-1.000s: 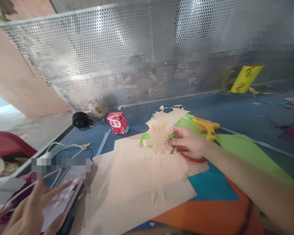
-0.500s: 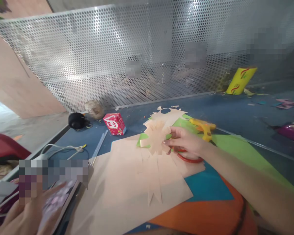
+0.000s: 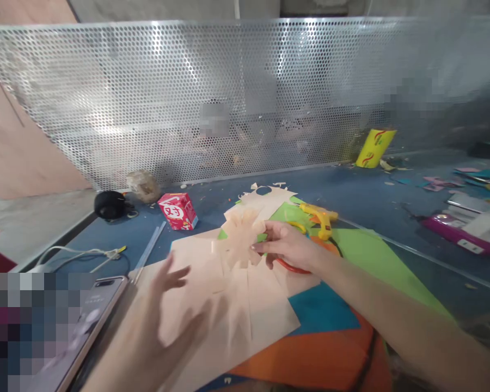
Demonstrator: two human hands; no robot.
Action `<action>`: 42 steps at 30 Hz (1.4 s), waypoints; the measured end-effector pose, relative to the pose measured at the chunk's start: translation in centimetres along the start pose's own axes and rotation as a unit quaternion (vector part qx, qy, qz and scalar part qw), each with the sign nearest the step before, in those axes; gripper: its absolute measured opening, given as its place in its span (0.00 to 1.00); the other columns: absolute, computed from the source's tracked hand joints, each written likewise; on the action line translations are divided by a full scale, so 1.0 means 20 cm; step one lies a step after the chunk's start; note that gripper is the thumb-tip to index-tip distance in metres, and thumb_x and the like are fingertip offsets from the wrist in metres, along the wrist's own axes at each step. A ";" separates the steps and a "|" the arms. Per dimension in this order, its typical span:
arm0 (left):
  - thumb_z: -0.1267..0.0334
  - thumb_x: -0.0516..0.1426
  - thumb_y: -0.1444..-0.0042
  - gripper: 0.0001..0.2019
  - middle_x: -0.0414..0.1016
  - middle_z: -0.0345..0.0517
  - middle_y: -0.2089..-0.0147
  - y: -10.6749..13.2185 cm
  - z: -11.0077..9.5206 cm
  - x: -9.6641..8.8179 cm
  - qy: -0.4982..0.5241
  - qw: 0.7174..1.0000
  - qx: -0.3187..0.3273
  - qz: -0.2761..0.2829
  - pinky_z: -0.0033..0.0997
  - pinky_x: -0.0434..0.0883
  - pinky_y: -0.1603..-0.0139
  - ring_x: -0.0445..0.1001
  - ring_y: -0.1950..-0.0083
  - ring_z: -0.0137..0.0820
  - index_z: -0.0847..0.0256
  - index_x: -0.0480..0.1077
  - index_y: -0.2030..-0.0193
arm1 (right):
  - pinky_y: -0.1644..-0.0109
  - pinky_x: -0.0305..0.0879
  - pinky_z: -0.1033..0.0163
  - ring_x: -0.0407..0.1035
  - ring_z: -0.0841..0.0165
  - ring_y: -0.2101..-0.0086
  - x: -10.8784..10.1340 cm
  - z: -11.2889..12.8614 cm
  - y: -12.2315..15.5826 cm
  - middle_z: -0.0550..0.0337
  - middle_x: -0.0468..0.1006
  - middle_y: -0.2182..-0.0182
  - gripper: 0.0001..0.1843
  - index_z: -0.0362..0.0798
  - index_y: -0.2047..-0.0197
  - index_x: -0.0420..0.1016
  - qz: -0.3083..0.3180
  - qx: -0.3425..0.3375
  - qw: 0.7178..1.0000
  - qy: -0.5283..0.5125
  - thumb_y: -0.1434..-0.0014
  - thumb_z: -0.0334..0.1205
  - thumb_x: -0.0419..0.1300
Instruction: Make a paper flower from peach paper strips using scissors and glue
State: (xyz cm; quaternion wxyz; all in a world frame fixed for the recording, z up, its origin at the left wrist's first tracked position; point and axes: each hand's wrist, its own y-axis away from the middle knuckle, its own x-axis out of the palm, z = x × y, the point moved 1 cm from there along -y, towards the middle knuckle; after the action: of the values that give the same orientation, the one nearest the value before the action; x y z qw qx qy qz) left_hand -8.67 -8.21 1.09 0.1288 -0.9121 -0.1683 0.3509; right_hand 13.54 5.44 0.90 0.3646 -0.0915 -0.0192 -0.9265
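Observation:
A cream paper flower (image 3: 240, 242) with strip-like petals and a ribbon-like tail is held at its right edge between the thumb and fingers of my right hand (image 3: 283, 245). My left hand (image 3: 163, 321) hovers above the cream paper sheets (image 3: 196, 272), fingers spread and slightly blurred, with nothing in it. Orange-handled scissors (image 3: 294, 268) lie partly hidden beneath my right hand. Just behind it rests a yellow glue gun (image 3: 322, 218). A phone (image 3: 93, 321) with its screen lit stands to the left of my left hand.
Clear glue sticks (image 3: 149, 250), a white cable (image 3: 77, 253) and a red drink carton (image 3: 178, 211) lie left. Blue (image 3: 322, 307), orange (image 3: 310, 359) and green sheets (image 3: 384, 261) spread right. A purple power strip (image 3: 459, 234) sits far right. A perforated metal screen (image 3: 228, 71) borders the table's back.
My left hand has left the phone and moved right over the cream sheets, fingers now spread. My right hand keeps its hold on the paper flower. The view has turned slightly right.

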 end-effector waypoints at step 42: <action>0.53 0.61 0.61 0.17 0.56 0.32 0.83 -0.36 -0.09 0.48 0.254 0.932 -0.160 0.206 0.21 0.52 0.82 0.57 0.82 0.20 0.61 0.60 0.80 | 0.66 0.64 0.62 0.69 0.64 0.69 0.01 -0.05 -0.01 0.58 0.75 0.73 0.11 0.47 0.72 0.72 -0.172 -0.002 0.964 0.202 0.56 0.45 0.64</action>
State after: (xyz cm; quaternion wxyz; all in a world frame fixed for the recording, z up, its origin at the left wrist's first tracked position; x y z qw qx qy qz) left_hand -2.39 1.96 -0.83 -0.0555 -0.9939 0.0075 0.0951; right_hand 13.20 5.37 0.03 0.1957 0.1012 0.0409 -0.9746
